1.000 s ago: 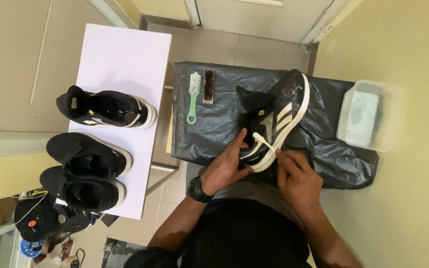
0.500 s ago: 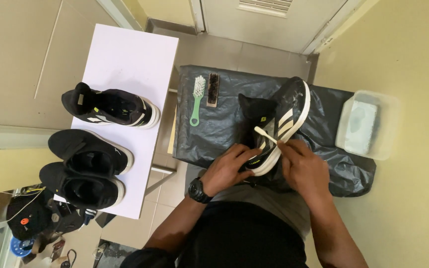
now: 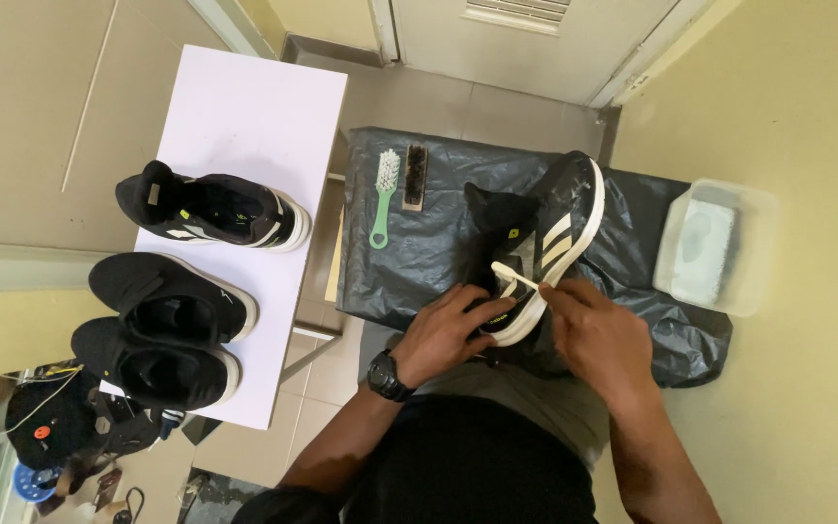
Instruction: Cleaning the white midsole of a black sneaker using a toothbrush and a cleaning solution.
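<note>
sneaker [image 3: 535,254], black with pale side stripes and a white sole, tilted on its side over the near edge of a dark plastic sheet [image 3: 438,233]. left hand [image 3: 443,333] is closed around its heel end; right hand [image 3: 598,335] pinches a pale lace [image 3: 514,275] at the near side, fingers closed on it. judged light, with a soft upper that gives under pressure and a firmer sole; the heel and sole rim look the surest holds, the lace limp. green-handled brush [image 3: 383,199] and brown brush [image 3: 415,178] lie near the sheet's left edge; clear tub [image 3: 720,247] sits at its right edge. three black shoes, one [image 3: 210,209] at the middle, rest on the white table [image 3: 244,107].
</note>
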